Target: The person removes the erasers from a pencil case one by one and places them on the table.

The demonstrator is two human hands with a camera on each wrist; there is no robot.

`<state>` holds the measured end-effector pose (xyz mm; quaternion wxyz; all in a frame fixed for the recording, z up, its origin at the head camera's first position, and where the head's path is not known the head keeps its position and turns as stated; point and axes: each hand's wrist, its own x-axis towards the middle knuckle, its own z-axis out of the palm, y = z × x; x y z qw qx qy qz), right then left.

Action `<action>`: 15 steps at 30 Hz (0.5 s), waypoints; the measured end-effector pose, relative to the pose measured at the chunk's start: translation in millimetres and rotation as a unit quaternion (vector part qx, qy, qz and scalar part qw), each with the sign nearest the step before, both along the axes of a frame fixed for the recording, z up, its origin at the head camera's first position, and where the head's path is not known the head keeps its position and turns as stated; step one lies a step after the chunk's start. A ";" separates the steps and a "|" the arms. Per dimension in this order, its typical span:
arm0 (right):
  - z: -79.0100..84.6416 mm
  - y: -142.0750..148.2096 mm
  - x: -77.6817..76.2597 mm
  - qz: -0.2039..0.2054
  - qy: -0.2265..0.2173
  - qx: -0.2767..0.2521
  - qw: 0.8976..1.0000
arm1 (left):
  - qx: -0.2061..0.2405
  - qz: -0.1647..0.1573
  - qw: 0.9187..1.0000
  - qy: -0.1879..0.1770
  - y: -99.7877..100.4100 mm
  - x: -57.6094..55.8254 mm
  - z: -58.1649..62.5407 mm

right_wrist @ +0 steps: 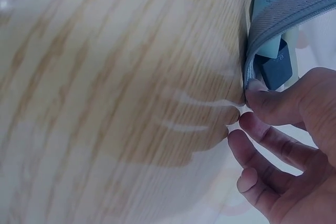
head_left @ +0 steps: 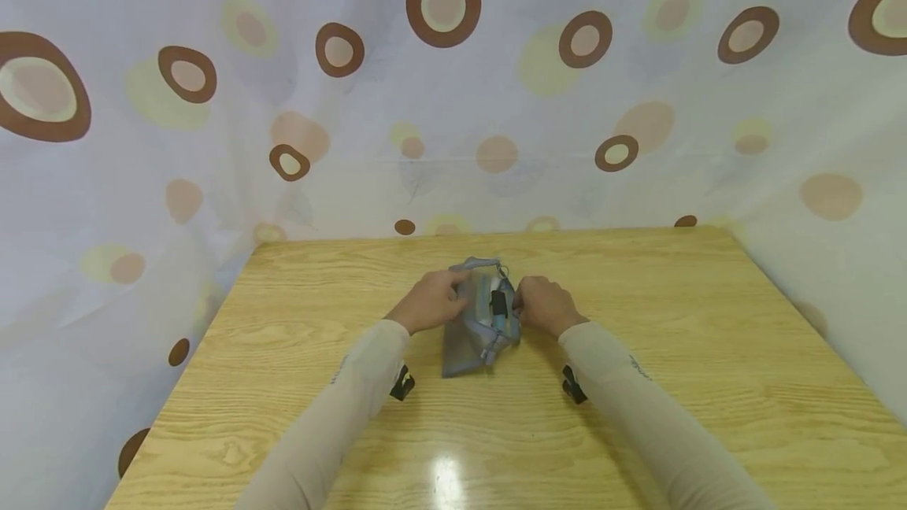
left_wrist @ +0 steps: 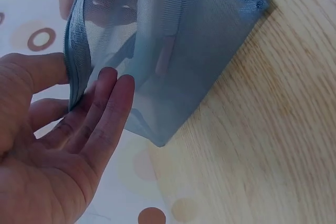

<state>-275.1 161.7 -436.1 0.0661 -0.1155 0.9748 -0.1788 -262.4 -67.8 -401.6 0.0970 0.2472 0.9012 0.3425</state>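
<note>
A grey-blue mesh zip pouch (head_left: 462, 349) lies at the middle of the table, its zipped mouth spread apart. My left hand (head_left: 430, 302) holds the left side of the mouth; in the left wrist view the thumb is at the zipper edge (left_wrist: 79, 51) and the fingers lie along the mesh. On the other side, my right hand (head_left: 546, 305) pinches the rim (right_wrist: 251, 66) between thumb and fingertips. Inside the pouch show a pale blue item (right_wrist: 269, 3) and a small black piece (right_wrist: 276, 71) with light lettering. Mesh partly veils the other contents.
The wooden table (head_left: 673, 321) extends around the pouch on all sides. A white curtain (head_left: 496, 101) printed with brown and yellow circles hangs behind and at both sides. Dark wrist-camera mounts (head_left: 402, 382) show under the sleeves.
</note>
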 end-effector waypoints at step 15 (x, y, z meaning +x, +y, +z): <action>-2.2 -1.1 -0.4 -0.005 -0.001 0.002 1.000 | 0.136 -0.008 0.983 -0.124 -20.3 -2.0 -6.6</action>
